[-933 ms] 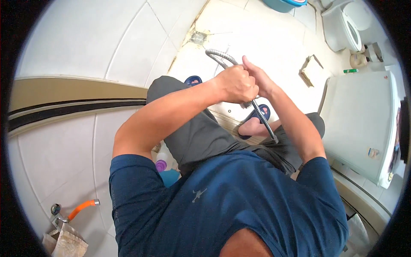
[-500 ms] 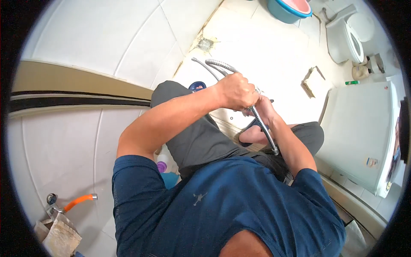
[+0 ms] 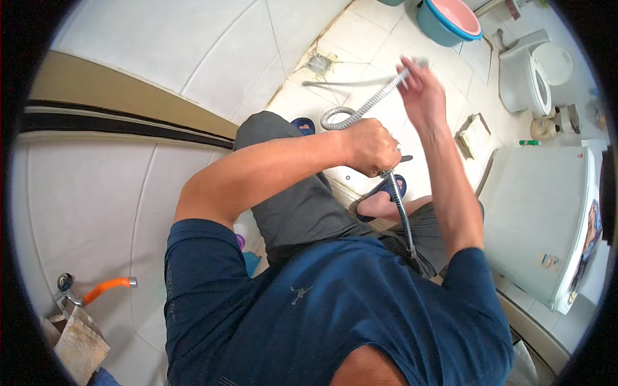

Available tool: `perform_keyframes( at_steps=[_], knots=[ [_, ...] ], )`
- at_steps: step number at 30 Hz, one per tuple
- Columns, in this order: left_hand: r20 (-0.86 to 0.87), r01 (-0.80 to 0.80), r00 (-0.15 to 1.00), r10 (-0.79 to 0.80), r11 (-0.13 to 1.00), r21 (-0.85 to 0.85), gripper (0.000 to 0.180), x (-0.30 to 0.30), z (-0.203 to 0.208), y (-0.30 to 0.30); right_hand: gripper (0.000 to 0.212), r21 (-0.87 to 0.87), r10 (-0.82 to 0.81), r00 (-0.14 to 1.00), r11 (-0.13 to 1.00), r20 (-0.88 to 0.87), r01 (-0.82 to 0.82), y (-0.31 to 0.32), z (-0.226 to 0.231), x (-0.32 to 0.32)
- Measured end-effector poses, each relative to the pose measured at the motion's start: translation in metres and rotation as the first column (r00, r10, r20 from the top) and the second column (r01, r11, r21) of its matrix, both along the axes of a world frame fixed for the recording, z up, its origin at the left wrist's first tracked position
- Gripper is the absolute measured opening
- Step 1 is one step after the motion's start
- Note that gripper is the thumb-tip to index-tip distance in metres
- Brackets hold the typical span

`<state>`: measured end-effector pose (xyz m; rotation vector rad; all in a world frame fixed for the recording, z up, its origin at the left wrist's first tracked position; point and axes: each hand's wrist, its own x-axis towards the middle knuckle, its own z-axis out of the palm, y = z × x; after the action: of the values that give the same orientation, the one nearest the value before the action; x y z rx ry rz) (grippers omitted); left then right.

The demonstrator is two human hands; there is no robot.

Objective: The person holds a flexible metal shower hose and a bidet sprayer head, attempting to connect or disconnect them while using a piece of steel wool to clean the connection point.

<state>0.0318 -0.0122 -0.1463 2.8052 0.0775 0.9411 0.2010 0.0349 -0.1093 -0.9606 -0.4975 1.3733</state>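
Note:
My left hand [image 3: 372, 147] is closed round a metal fitting, mostly hidden by the fingers; a short dark bar [image 3: 406, 158] pokes out beside it. From below this fist a thin flexible metal hose [image 3: 400, 211] hangs toward my lap. A thicker corrugated silver hose [image 3: 368, 107] loops out on the fist's far side and runs up to my right hand [image 3: 425, 96]. That hand is raised, its fingers bent about the hose near its blurred end. A thin grey hose [image 3: 347, 83] stretches across beyond the loop.
A floor drain [image 3: 318, 63] lies by the left wall. Farther off are a blue basin with a pink one inside [image 3: 444, 29] and a toilet [image 3: 524, 80]. A white cabinet-like appliance [image 3: 537, 219] stands at right; an orange-spouted tap [image 3: 106, 287] is at lower left.
My right hand has moved from beside the left fist up and away, drawing the corrugated hose out with it. The left hand keeps its grip, shifted slightly right.

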Motion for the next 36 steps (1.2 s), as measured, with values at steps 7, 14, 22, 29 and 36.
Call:
perform_keyframes(
  at_steps=[7,14,22,29,36],
  knots=[
    [-0.133,0.062,0.989,-0.066,0.997,-0.037,0.02,0.021,0.009,0.0,0.048,-0.095,0.256,0.054,0.535,0.965,-0.839,0.057,0.026,-0.112],
    [0.086,0.101,0.99,-0.11,0.989,0.105,0.019,0.017,0.011,0.003,0.056,-0.383,0.481,0.084,0.781,0.872,-0.494,0.042,-0.037,-0.043],
    [0.153,0.083,0.982,-0.109,0.982,0.167,0.017,0.02,0.005,0.006,0.062,-0.602,0.448,0.866,0.762,0.222,-0.24,-0.054,-0.068,0.041],
    [-0.028,-0.021,0.999,0.023,0.999,0.047,0.015,0.024,0.004,0.007,0.063,-0.553,0.12,0.99,0.831,0.068,-0.063,-0.126,-0.125,0.064],
    [-0.102,-0.068,0.992,0.079,0.992,0.104,0.015,0.015,-0.006,0.013,0.064,-0.014,0.61,0.445,0.579,-0.656,-0.815,-0.169,-0.064,0.053]
  ],
)
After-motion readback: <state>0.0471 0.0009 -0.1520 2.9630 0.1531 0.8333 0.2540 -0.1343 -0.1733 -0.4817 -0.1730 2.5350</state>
